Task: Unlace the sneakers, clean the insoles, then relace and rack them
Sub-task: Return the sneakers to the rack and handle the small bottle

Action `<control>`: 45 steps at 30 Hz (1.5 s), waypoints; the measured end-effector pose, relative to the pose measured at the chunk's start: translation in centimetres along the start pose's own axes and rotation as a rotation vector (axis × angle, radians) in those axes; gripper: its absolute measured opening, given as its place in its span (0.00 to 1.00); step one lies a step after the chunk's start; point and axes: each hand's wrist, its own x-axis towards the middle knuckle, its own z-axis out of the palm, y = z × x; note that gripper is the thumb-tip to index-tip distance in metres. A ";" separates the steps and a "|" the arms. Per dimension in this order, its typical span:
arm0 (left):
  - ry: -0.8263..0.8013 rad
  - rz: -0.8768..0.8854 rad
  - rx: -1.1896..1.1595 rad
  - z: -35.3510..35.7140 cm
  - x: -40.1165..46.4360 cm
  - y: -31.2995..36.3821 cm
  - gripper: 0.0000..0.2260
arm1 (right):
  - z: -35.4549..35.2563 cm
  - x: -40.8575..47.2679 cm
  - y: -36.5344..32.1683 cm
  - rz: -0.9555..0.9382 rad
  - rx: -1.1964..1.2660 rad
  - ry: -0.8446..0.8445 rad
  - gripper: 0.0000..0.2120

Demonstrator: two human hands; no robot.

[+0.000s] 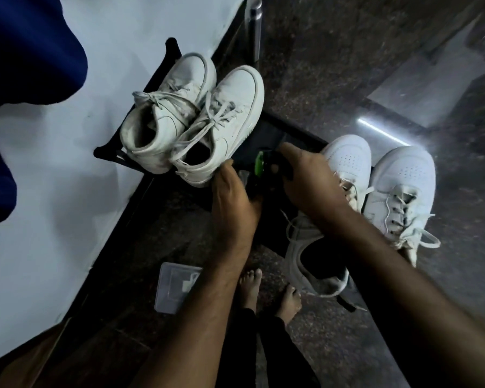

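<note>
Your left hand and right hand both grasp a dark, green-marked object, fingers curled round it. One laced sneaker pair sits racked just beyond your fingers, probably finished.

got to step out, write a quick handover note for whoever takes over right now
Left hand and right hand: both grip a dark item with a green part over the black rack; what it is, unclear.
Laced white pair sits on the rack.
Second white pair is beside it, laced.
Clear plastic box on the floor.
Left: I cannot tell whether the insoles are cleaned.
</note>
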 end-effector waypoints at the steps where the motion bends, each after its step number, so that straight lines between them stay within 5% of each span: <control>1: 0.019 0.011 -0.014 -0.3 0.0 -0.1 0.33 | -0.2 -0.6 -0.6 0.005 0.044 0.039 0.04; 7: 0.028 0.071 -0.168 -1.7 -0.9 1.0 0.39 | -2.4 -2.5 -2.2 0.021 0.379 0.131 0.12; 13: 0.087 0.176 -0.376 -3.1 -1.0 4.3 0.37 | -3.9 -4.3 -3.4 -0.144 0.478 0.397 0.11; 17: 0.080 0.166 -0.605 -4.2 -1.1 6.5 0.36 | -4.3 -4.8 -4.5 -0.171 0.697 0.350 0.04; 24: -0.019 0.113 -0.840 -7.4 -2.2 8.4 0.23 | -7.6 -6.7 -8.1 -0.104 1.328 0.390 0.07; 28: -0.047 0.115 -0.947 -10.8 -3.4 10.7 0.13 | -10.4 -8.1 -10.2 -0.159 1.430 0.437 0.05; 33: -0.198 0.072 -1.084 -13.2 -4.0 11.8 0.11 | -12.9 -9.1 -12.0 -0.019 1.666 0.520 0.04; 41: -0.370 0.095 -0.910 -19.9 -5.3 13.8 0.13 | -17.3 -11.0 -12.9 0.248 1.760 0.492 0.10; 45: -0.286 0.056 -0.836 -23.1 -5.9 13.3 0.08 | -18.5 -11.3 -12.8 0.146 1.307 0.519 0.07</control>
